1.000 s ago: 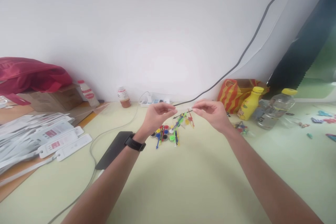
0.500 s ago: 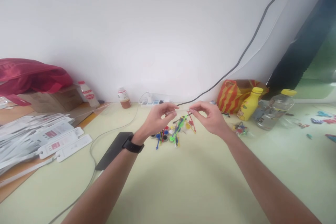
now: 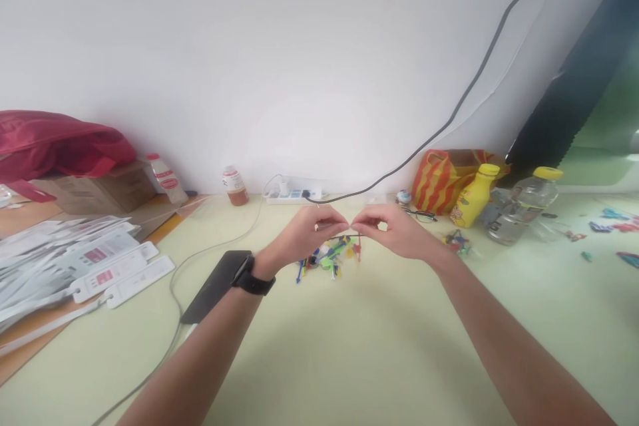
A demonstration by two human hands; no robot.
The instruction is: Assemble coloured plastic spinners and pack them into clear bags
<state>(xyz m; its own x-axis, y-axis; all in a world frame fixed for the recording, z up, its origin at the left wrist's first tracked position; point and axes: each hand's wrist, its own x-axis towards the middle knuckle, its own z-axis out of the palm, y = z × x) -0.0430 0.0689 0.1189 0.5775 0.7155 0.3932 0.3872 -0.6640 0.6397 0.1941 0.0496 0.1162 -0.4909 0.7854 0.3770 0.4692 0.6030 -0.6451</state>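
Observation:
My left hand point(image 3: 307, 233), with a black watch on its wrist, and my right hand point(image 3: 394, 229) meet fingertip to fingertip above a small heap of coloured plastic sticks and round pieces point(image 3: 332, 254) on the pale green table point(image 3: 349, 346). Both hands are pinched. Between the pinches runs a thin dark stick, hard to make out. Red and green pieces show just under the fingers.
A black phone point(image 3: 215, 283) with a cable lies left of my wrist. White packets point(image 3: 74, 259) are stacked at the far left, by a cardboard box with red cloth. A power strip point(image 3: 292, 194), small bottles, a striped bag point(image 3: 439, 180), a yellow bottle point(image 3: 472, 196) and a clear bottle point(image 3: 519, 206) line the wall.
My hands have drawn together and dropped a little toward the heap; the gap between the fingertips has closed.

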